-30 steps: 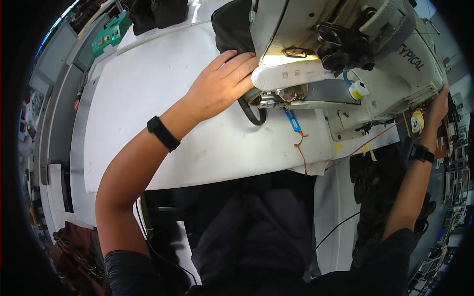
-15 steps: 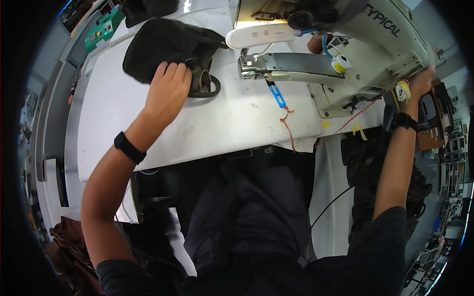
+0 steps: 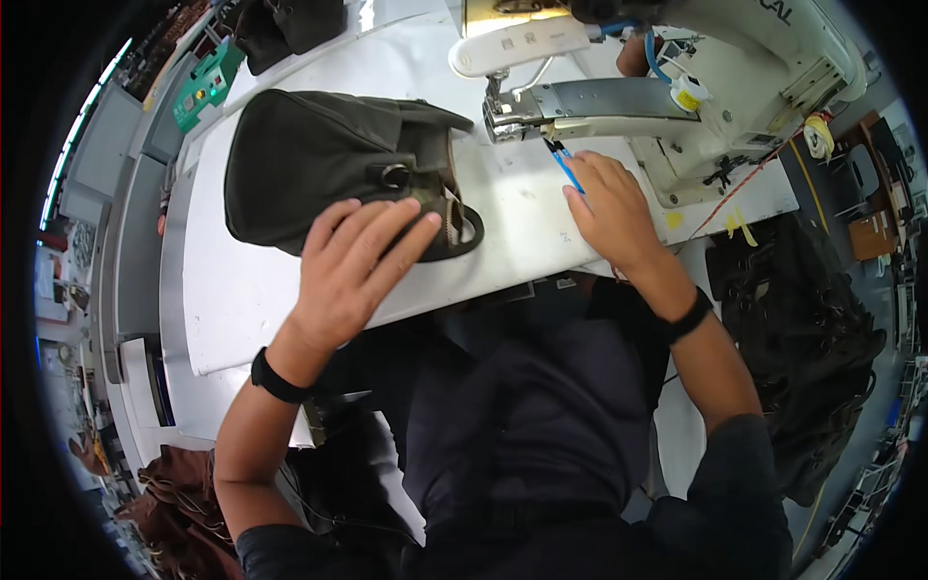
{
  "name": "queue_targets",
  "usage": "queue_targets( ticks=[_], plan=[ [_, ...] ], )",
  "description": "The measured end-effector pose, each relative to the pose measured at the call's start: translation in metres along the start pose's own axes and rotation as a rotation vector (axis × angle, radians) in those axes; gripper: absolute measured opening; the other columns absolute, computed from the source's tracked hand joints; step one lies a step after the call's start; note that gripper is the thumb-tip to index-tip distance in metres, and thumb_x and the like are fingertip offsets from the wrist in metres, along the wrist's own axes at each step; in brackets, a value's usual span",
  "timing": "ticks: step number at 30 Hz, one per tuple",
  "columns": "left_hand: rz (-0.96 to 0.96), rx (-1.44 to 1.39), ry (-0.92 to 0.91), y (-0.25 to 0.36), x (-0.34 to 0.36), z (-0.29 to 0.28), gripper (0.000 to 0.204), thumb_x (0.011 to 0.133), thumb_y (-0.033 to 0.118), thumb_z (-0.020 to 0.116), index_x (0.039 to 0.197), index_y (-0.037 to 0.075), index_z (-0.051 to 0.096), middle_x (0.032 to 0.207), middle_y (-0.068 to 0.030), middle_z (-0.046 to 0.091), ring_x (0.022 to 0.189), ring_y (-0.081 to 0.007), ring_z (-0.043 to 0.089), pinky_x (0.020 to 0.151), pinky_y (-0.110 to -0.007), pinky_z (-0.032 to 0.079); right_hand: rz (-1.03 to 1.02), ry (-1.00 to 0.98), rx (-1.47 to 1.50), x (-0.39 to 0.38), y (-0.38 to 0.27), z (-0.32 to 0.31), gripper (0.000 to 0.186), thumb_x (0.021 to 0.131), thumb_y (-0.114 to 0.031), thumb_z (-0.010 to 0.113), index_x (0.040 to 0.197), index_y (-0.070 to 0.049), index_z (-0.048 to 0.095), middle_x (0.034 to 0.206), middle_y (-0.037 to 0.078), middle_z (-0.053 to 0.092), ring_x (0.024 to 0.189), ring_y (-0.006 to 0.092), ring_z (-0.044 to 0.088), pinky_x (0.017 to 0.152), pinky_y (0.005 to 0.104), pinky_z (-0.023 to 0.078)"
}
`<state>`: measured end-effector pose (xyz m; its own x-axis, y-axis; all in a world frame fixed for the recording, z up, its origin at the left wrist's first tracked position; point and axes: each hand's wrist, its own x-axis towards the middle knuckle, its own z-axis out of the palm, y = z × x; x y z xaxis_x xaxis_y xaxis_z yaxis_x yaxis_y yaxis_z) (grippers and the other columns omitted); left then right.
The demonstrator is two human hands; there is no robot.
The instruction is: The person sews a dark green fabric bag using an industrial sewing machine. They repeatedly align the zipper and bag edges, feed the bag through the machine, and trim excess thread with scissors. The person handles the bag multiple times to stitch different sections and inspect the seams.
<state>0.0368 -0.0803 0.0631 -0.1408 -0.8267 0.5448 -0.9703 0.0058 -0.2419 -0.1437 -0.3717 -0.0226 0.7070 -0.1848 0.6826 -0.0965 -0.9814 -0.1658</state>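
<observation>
A dark olive bag [image 3: 300,159] with a metal ring and a strap loop lies on its side on the white sewing table. My left hand [image 3: 358,266] is open, fingers spread along the bag's near side beside the zipper end. Further right, my right hand [image 3: 619,208] has its thumb and fingers around the handle of blue thread snips [image 3: 566,169]. The snips' dark tip points toward the sewing machine arm [image 3: 609,101]; the palm hides their lower part and most of their cord.
The pale sewing machine [image 3: 773,72] stands at the back right, its narrow arm reaching left over the table [image 3: 242,319]. A green box [image 3: 206,85] and other dark bags [image 3: 290,34] are at the far left. Dark items [image 3: 797,338] hang or lie piled right of my arm.
My right hand has come from the far right side of the machine to the blue snips. My left hand has loosened and spread over the bag, whose open end has turned nearer me.
</observation>
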Motion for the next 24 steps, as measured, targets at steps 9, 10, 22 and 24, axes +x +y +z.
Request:
queue_targets(
  ticks=[9,10,22,24],
  plan=[
    [-0.040,-0.031,0.001,0.013,-0.003,0.013,0.044,0.084,0.011,0.068,0.128,0.009,0.075,0.122,-0.0058,0.070,0.108,-0.0220,0.068,0.099,-0.043,0.050,0.475,-0.246,0.387,0.014,0.005,0.000,0.023,0.098,-0.014,0.063,0.115,0.001,0.071,0.104,0.020,0.075,0.091,0.0332,0.071,0.082,0.0397,0.055],
    [-0.046,-0.029,0.000,0.013,-0.004,0.013,0.044,0.084,0.011,0.068,0.128,0.009,0.075,0.122,-0.0058,0.070,0.108,-0.0220,0.068,0.099,-0.043,0.050,0.558,-0.302,0.544,0.020,-0.007,-0.011,0.023,0.099,-0.016,0.064,0.113,0.001,0.071,0.101,0.020,0.074,0.089,0.0334,0.070,0.080,0.0398,0.055],
    [-0.076,-0.047,-0.007,0.015,-0.001,0.014,0.043,0.085,0.011,0.069,0.128,0.009,0.075,0.115,-0.0048,0.071,0.107,-0.0223,0.068,0.097,-0.043,0.051,0.454,-0.632,0.490,0.080,-0.095,-0.034,0.046,0.101,-0.038,0.065,0.083,0.003,0.070,0.067,0.022,0.065,0.067,0.0404,0.066,0.065,0.0469,0.051],
    [-0.071,-0.050,0.007,0.015,-0.002,0.016,0.043,0.085,0.011,0.069,0.128,0.009,0.075,0.115,-0.0048,0.071,0.107,-0.0222,0.068,0.097,-0.043,0.051,0.425,-0.536,0.533,0.080,-0.096,-0.025,0.046,0.102,-0.036,0.064,0.081,0.004,0.069,0.066,0.022,0.064,0.064,0.0401,0.064,0.063,0.0467,0.050]
  ],
)
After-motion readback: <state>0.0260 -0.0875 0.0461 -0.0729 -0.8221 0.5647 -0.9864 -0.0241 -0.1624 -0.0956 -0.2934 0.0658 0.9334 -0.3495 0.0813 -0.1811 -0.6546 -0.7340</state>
